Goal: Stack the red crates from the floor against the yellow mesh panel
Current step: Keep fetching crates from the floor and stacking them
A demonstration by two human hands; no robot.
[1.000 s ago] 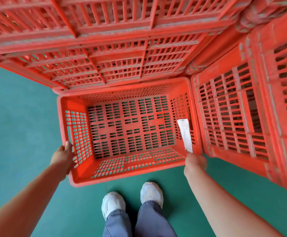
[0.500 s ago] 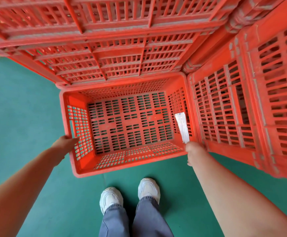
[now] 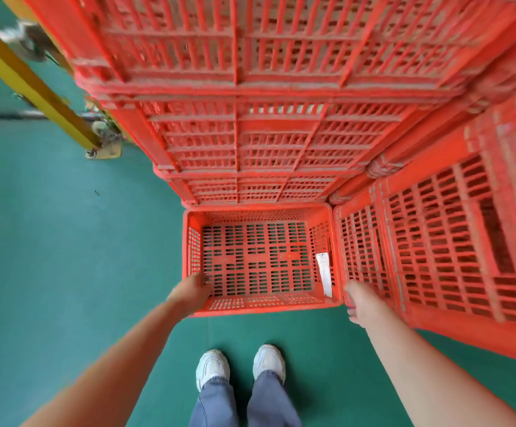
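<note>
Crate (image 3: 259, 308) now looks lower & farther off than 0.5 s ago; it sits on the green floor (image 3: 65, 257), back wall against the front stack (image 3: 250, 134), right side just beside the right stack (image 3: 450, 257). L hand (image 3: 193, 292) grips its near-left rim corner. R hand (image 3: 361, 303) is at the near-right corner, blurred, can't tell if it's gripping. Yellow post (image 3: 35, 84) far left.

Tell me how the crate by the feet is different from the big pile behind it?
The floor crate sits single and low, its open top showing the slatted bottom; the pile towers up, showing only side walls. The floor crate holds a white strip; the pile shows none. Both are red slatted plastic.
</note>
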